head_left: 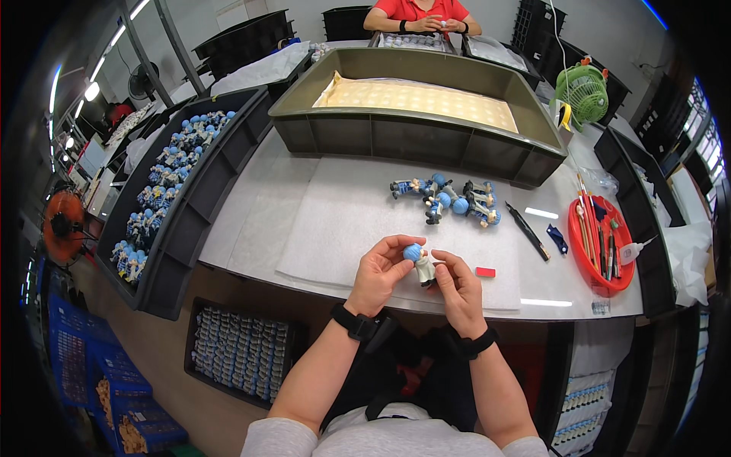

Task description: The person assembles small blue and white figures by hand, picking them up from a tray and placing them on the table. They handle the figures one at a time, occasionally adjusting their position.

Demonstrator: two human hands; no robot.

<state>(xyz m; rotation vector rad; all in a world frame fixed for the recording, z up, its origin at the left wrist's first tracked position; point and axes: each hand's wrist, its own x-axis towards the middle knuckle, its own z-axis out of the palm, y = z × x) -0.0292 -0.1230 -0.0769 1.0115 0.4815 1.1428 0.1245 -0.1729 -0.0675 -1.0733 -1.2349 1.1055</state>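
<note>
Between my two hands, just above the table's near edge, is a small figurine (423, 268) with a blue head and a white body. The fingers of my left hand (378, 270) pinch its blue head. My right hand (459, 286) has its thumb and fingers closed against the white body from the other side. A small red block (485, 272) lies on the white sheet (327, 228) beside my right hand. Beyond my hands, several blue-headed figurines (443, 199) lie in a loose group.
A big grey-brown tub (411, 137) with a cream sheet inside stands behind. Left is a black crate (228, 179) of figurines. At right lie a black pen-like tool (527, 231) and a red tray (601, 283) of brushes. A person (423, 15) sits across.
</note>
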